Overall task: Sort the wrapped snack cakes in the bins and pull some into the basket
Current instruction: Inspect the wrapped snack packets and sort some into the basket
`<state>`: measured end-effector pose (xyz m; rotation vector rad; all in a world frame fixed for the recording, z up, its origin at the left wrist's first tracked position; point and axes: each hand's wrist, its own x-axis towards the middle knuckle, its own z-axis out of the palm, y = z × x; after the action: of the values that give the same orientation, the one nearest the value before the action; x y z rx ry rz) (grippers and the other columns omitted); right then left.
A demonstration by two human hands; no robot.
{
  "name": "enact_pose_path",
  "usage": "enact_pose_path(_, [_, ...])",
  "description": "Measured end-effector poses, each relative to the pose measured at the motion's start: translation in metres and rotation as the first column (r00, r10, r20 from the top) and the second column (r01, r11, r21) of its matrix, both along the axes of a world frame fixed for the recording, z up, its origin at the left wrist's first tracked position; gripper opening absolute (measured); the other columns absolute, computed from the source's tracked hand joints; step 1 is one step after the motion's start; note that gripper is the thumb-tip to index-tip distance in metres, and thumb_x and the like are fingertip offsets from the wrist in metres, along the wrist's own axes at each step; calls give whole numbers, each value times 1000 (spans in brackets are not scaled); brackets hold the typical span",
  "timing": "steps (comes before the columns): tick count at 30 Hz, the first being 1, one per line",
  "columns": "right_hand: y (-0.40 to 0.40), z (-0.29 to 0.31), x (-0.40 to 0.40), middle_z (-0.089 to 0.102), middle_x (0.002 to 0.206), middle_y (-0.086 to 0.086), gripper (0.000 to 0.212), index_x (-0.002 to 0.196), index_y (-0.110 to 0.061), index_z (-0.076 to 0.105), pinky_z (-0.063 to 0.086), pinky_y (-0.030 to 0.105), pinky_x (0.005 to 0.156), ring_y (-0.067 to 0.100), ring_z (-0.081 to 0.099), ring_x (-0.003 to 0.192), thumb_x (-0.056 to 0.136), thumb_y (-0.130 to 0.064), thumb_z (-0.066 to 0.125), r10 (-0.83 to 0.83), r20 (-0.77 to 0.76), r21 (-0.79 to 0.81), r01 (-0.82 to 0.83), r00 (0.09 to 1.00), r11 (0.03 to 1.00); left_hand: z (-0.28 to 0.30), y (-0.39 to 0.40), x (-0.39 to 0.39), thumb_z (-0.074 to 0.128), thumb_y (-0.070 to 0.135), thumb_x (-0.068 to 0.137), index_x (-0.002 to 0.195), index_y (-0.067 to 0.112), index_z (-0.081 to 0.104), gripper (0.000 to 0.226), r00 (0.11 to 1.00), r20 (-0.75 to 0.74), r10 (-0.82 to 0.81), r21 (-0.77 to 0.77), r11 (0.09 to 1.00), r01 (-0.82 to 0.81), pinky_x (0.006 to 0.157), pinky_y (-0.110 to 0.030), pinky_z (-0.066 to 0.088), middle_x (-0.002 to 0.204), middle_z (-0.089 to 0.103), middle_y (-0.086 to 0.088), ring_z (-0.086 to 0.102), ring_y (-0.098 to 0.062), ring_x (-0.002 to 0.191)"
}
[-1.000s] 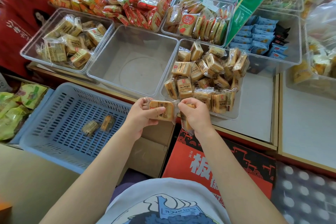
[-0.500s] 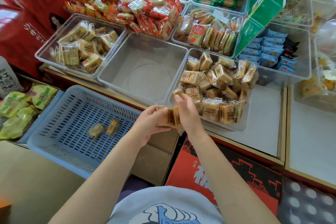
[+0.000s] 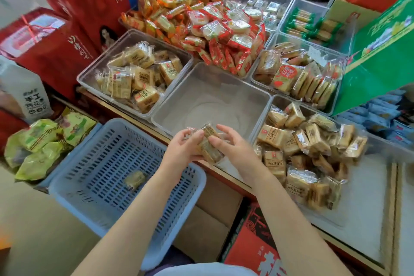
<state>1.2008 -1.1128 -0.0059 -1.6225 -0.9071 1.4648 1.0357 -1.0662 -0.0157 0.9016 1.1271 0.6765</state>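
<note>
Both hands clamped on wrapped snack cakes (image 3: 209, 144): left hand (image 3: 182, 148), right hand (image 3: 233, 149). Blue basket (image 3: 94, 177) just left, empty clear bin (image 3: 212, 87) just beyond.

An empty bin (image 3: 210, 96) sits between a left bin (image 3: 134, 78) of snack cakes and a right bin (image 3: 309, 150) of them. The basket (image 3: 116, 177), holding one cake (image 3: 134, 179), lies before the left bin, below the table (image 3: 367, 204) edge.

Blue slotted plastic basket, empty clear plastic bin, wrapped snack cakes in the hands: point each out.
Blue slotted plastic basket (image 3: 202, 177): head view, right rim.
Empty clear plastic bin (image 3: 215, 87): head view, bare floor.
Wrapped snack cakes in the hands (image 3: 209, 149): head view, front wrapper.
</note>
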Motion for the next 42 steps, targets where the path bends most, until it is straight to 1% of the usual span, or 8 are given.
enact_pose_path(3, [33, -11, -5, 70, 122, 7, 35, 126, -21, 62, 60, 41, 93, 23, 70, 109, 93, -27, 74, -26, -101, -46, 22, 995, 999, -22, 29, -5, 52, 62, 99, 116, 18, 68, 49, 946, -322, -30, 293, 947, 129, 91, -38, 56, 108, 75, -2, 70, -21, 104])
enact_pose_path(6, [67, -31, -10, 68, 119, 6, 35, 121, -19, 60, 59, 40, 93, 22, 68, 106, 91, -27, 76, -203, -1, -94, 202, 979, 975, -63, 52, -23, 15, 75, 96, 155, 18, 41, 86, 585, -810, 48, 387, 793, 471, 128, -42, 1, 161, 40, -2, 25, -21, 154])
enact_pose_path(10, [98, -69, -15, 64, 118, 2, 39, 122, -21, 54, 56, 40, 96, 20, 64, 109, 90, -24, 77, -344, 61, -155, 350, 937, 924, -99, 54, -42, -7, 78, 92, 162, 24, 22, 93, 441, -896, 46, 328, 738, 589, 117, -30, -30, 171, 14, 1, -10, -10, 156])
enact_pose_path(15, [109, -113, -24, 63, 126, 8, 43, 125, -22, 53, 51, 43, 104, 24, 62, 115, 88, -18, 77, -312, 155, -241, 342, 937, 908, -109, 56, -41, 19, 61, 103, 159, 19, 30, 70, 452, -891, 49, 342, 728, 595, 121, -32, -23, 167, 26, -5, -1, -13, 155])
enact_pose_path(23, [78, -67, 7, 66, 110, 3, 21, 113, -19, 63, 55, 33, 94, 16, 64, 105, 94, -15, 70, -289, 149, -40, 298, 946, 954, -91, 48, -24, 4, 67, 97, 164, 21, 16, 82, 337, -941, 12, 249, 700, 669, 119, -40, -28, 172, 8, 4, -10, -14, 157])
enact_pose_path(28, [23, -22, 78, 69, 96, -3, 11, 100, -20, 67, 54, 19, 78, 6, 65, 89, 94, -10, 67, -516, 272, 186, 482, 812, 856, -74, 10, 66, 11, 74, 89, 164, 21, 13, 92, 478, -850, -222, 302, 537, 787, 125, -34, -6, 172, 8, 3, 5, -14, 158])
enact_pose_path(33, [-31, -38, 139, 63, 124, 4, 20, 106, -33, 61, 54, 34, 93, 18, 60, 114, 92, -20, 68, -491, 419, 60, 516, 764, 855, -75, -11, 114, 37, 80, 90, 164, 27, -3, 100, 329, -888, -320, 192, 393, 899, 119, -39, 30, 172, 4, 3, 30, -20, 152])
enact_pose_path(42, [-16, -61, 137, 53, 141, 3, 54, 146, -21, 47, 48, 45, 107, 21, 53, 128, 96, -33, 66, -382, 432, -24, 434, 817, 901, -75, -10, 121, 50, 75, 90, 156, 52, 25, 74, 288, -894, -343, 115, 444, 888, 87, -37, 52, 170, 15, 8, 59, -19, 126])
